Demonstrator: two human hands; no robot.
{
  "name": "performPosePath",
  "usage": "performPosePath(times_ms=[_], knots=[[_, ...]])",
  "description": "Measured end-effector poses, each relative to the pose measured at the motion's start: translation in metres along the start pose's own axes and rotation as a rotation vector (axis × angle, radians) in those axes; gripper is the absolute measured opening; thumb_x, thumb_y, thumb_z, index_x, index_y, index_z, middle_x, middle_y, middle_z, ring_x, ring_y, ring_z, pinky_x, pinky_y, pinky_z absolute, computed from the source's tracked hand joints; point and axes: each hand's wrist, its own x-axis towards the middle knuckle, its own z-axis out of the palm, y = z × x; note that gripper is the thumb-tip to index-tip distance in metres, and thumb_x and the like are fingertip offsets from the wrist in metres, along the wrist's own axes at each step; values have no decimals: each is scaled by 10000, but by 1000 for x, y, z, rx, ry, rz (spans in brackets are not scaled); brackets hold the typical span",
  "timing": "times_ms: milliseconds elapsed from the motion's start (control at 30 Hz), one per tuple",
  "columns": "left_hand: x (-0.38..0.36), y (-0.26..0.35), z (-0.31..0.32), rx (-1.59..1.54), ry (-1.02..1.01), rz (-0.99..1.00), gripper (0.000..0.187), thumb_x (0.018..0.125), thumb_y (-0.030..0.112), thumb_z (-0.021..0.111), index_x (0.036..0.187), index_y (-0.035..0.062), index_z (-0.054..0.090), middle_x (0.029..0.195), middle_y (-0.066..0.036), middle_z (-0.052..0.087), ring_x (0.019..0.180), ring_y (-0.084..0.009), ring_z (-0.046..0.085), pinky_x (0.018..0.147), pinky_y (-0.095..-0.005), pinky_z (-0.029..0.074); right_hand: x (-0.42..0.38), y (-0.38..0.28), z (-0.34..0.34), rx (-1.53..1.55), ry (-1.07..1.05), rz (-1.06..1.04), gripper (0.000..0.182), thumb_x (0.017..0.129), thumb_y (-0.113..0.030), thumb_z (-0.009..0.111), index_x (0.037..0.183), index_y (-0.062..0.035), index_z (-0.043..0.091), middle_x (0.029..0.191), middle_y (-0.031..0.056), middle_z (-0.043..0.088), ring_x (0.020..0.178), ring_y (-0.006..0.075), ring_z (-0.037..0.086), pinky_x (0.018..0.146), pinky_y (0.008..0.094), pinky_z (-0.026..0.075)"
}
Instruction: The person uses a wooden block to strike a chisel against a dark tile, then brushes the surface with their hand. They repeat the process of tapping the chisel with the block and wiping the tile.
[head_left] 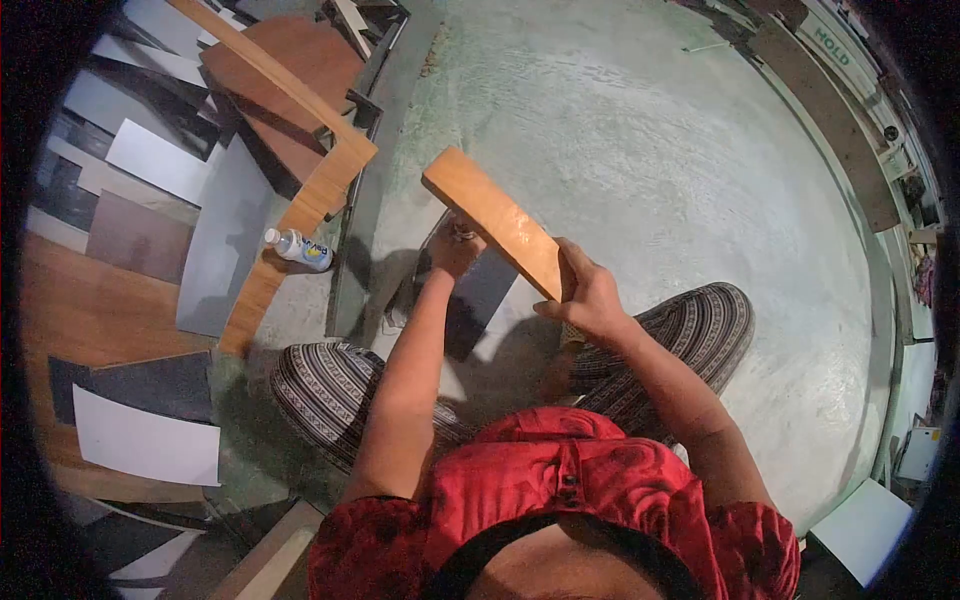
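Wooden block (495, 225), smooth and orange-brown, is held tilted above the floor (640, 150), in front of the seated person. Largest first: the pale green floor is bordered on its left edge by piled sheets and offcuts. Beyond its right edge, a long brown board (825, 125) is seen. In the left pile, a reddish-brown panel (280, 90) is noted toward the far left corner of the floor, with a curved grey sheet (225, 240) nearer. Parts of both are crossed or bordered by an angled wooden strip (300, 215). Patterned trousers (690, 335) are spread at the near edge of the floor, knees apart. A dark flat piece (480, 300) is partly hidden below the block. The block's near right end is gripped by the right hand (590, 295), thumb on one side, fingers on the other. By its left long side, the left hand (458, 248) is seen with fingers curled; whether anything is gripped there cannot be told. Smallest: a capped bottle (305, 252), laid on its side on the wooden strip.
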Motion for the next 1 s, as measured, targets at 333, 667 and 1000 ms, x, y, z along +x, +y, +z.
performPosePath(times_ms=[333,667,1000], knots=[[5,29,-2,611,-20,-38,366,698,266,667,967,43,562,963,-139,624,929,-284,595,780,-380,479,2,0,-1,-47,-129,130,851,554,-260,781,1274,-48,380,1018,201,603,961,394,569,793,435,456],[4,0,-2,412,-46,-254,444,764,402,605,1028,46,582,1009,-145,631,957,-305,592,788,-378,479,2,1,5,-179,-160,105,873,543,-239,790,1281,-23,376,1071,242,561,996,387,555,834,400,453],[3,11,-3,924,-288,-23,410,894,338,431,1224,103,494,1286,-87,490,1192,-242,450,984,-363,370,-1,9,8,-236,-230,96,909,569,-274,755,1327,-64,299,993,251,570,919,423,562,783,458,460]])
